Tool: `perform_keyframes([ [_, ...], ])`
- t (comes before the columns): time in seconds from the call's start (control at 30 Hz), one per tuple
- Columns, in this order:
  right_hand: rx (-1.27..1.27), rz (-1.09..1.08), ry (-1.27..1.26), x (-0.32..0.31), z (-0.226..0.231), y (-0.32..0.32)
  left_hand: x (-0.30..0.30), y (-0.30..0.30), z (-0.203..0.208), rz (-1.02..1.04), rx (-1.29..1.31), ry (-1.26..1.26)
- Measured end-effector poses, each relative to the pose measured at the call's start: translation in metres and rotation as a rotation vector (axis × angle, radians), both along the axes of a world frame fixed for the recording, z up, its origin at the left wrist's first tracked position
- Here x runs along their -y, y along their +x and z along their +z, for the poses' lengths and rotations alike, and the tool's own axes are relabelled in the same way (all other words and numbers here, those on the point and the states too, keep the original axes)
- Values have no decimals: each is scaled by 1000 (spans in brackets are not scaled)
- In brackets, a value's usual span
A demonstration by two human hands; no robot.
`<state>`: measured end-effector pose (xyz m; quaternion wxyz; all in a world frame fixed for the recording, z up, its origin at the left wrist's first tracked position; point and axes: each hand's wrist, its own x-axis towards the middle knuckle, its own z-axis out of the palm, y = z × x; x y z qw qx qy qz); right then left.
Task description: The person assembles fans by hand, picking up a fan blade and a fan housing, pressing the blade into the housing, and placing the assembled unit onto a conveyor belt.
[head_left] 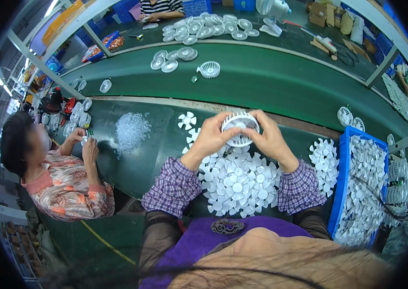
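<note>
Both my hands hold one round white fan housing (pixel 240 126) with a slatted rim, tilted above the bench. My left hand (pixel 213 136) grips its left side, and my right hand (pixel 272 138) grips its right side. Both thumbs press into the middle of the housing, so what lies under them is hidden. Below my hands spreads a large pile of small white fan blades (pixel 237 185). A loose fan blade (pixel 187 120) lies to the left of the housing, with others partly behind my left hand.
A blue crate (pixel 342 178) full of fan blades stands at the right. Beyond the bench runs a green conveyor belt (pixel 271 82) carrying white fan housings (pixel 209 70). At the left, a co-worker (pixel 64 178) handles a small part near a heap of clear pieces (pixel 131 132). Another person (pixel 163 9) sits across the belt.
</note>
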<state>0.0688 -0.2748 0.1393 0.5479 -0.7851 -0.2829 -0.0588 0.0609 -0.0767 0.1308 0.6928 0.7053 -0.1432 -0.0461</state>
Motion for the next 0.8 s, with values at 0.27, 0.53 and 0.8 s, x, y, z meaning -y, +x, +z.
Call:
perform_keyframes([
  [0.27, -528, -383, 349, 84, -53, 88, -33, 129, -6, 191, -373, -159],
  [0.53, -11, -536, -224, 101, -81, 62, -51, 255, -93, 344, -632, -24],
  [0.8, 19, 34, -326, -15, -86, 59, -49, 275, -100, 348, -618, 48],
])
